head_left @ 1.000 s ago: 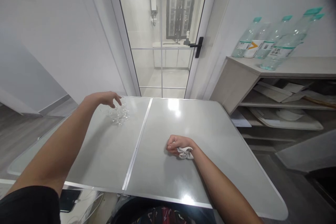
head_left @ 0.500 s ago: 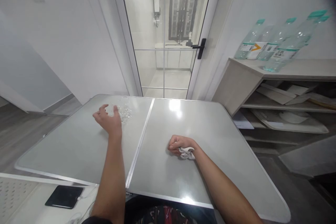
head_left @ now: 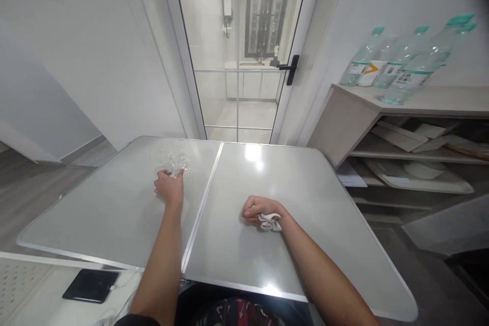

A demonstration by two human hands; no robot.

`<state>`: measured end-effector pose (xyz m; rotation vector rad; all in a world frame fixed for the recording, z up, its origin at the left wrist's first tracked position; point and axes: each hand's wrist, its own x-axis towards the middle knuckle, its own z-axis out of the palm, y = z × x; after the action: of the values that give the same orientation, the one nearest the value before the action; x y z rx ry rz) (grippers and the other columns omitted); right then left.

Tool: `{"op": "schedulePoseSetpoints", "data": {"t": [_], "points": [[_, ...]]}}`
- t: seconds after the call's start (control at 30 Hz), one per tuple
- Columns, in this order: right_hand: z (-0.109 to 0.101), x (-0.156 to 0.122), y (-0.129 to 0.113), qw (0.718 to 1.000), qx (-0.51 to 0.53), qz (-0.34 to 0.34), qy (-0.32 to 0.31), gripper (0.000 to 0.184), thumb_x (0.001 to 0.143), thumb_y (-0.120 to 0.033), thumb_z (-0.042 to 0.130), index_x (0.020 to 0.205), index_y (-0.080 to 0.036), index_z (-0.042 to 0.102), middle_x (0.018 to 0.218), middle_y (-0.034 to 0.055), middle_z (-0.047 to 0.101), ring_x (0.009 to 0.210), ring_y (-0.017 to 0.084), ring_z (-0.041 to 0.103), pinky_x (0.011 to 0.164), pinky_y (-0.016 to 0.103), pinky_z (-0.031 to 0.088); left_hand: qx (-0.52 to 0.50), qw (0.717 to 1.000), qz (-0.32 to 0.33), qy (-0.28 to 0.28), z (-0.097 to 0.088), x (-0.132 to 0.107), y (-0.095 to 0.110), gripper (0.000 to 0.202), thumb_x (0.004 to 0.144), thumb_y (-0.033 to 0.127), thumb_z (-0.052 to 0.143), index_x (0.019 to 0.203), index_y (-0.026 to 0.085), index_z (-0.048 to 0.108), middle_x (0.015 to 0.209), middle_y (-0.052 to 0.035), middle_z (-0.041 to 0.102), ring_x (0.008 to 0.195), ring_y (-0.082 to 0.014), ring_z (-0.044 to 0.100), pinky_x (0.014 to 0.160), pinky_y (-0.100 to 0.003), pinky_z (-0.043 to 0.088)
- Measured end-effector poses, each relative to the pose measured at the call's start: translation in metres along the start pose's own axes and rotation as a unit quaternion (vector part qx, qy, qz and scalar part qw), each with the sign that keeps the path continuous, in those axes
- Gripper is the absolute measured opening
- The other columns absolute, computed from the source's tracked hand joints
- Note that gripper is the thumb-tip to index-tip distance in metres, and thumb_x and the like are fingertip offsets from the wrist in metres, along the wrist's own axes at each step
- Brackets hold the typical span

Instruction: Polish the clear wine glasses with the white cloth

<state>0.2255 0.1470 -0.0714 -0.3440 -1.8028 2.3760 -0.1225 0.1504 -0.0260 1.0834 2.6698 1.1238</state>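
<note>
Clenching a white cloth (head_left: 270,222), likely for compactness, the right hand (head_left: 257,208) rests while the left hand (head_left: 169,185) curls by clear fragments (head_left: 184,163), grasp unclear.

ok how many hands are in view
2: left hand at the near edge of the clear bits; right hand, clenched around white cloth, right of the metal strip.

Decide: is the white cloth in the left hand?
No, the white cloth is in the right hand, while the left hand is at the clear pieces.

White cloth (head_left: 269,222), grey table (head_left: 324,193), teal caps (head_left: 422,29)
</note>
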Motion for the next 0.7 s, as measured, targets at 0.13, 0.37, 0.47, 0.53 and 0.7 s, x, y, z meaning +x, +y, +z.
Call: {"op": "schedulePoseSetpoints", "data": {"t": [0.13,0.37,0.47,0.53,0.7], "points": [[0.0,0.0,-0.001,1.0,-0.005,0.005,-0.001,0.046,0.088,-0.041,0.074,0.058,-0.014,0.052,0.053,-0.0047,0.044,0.044,0.006,0.041,0.043,0.021,0.033,-0.009,1.0,0.005,0.007,0.005,-0.002,0.002,0.056,0.093,0.056,0.054,0.133,0.02,0.038,0.127,-0.0225,0.063,0.132,-0.0408,0.048,0.104,-0.059,0.035],[0.0,0.0,0.002,1.0,0.012,0.002,-0.002,0.047,0.089,-0.038,0.074,0.057,-0.014,0.05,0.052,-0.0054,0.043,0.044,0.006,0.038,0.043,0.021,0.03,-0.027,1.0,0.006,0.009,0.011,0.001,0.002,0.053,0.097,0.053,0.049,0.136,0.019,0.037,0.126,-0.0217,0.062,0.132,-0.0394,0.049,0.105,-0.057,0.035],[0.0,0.001,0.004,1.0,0.017,0.001,-0.005,0.046,0.089,-0.037,0.074,0.057,-0.014,0.05,0.053,-0.0056,0.043,0.043,0.006,0.037,0.042,0.021,0.029,-0.037,0.999,0.009,0.026,0.015,0.0,-0.001,0.045,0.094,0.05,0.056,0.126,0.02,0.047,0.12,-0.0179,0.065,0.126,-0.0376,0.053,0.103,-0.055,0.039],[0.0,0.001,0.004,1.0,0.02,-0.003,-0.004,0.046,0.089,-0.036,0.074,0.056,-0.014,0.05,0.053,-0.0056,0.043,0.043,0.006,0.037,0.042,0.021,0.029,-0.077,0.995,0.023,0.067,0.013,-0.005,0.001,0.04,0.09,0.045,0.065,0.117,0.019,0.052,0.114,-0.0148,0.066,0.12,-0.0353,0.056,0.103,-0.054,0.04],[0.001,0.002,0.002,1.0,0.021,-0.006,-0.011,0.047,0.088,-0.038,0.074,0.056,-0.015,0.05,0.053,-0.0054,0.043,0.043,0.006,0.039,0.041,0.021,0.031,-0.319,0.918,0.203,0.117,-0.013,-0.026,0.04,0.042,0.088,0.043,0.073,0.118,0.022,0.052,0.115,-0.0095,0.066,0.107,-0.0244,0.066,0.096,-0.041,0.049]]}}
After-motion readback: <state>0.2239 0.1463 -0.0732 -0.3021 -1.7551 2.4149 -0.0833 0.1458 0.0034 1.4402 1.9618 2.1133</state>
